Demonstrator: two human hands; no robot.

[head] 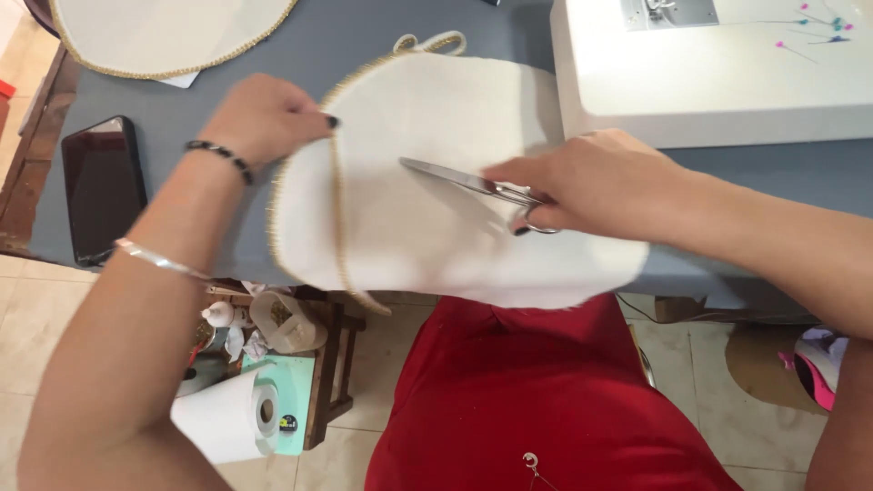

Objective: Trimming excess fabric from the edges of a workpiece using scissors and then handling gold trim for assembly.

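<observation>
This was a small sewing room, most likely in a home. A white sewing machine point(709, 68) stood at the upper right of the frame, with colored pins point(818, 27) lying on it. Round pieces of cream cloth with gold trim point(409, 191) lay on a gray table point(182, 100). Silver scissors point(473, 186) were in the middle. At the lower left, a little wooden stand point(329, 364) with a paper roll point(232, 414) stood on a tiled floor point(55, 300).

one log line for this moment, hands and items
left hand: pinches cream fabric edge | right hand: holds scissors over fabric | surface: grey table
</observation>
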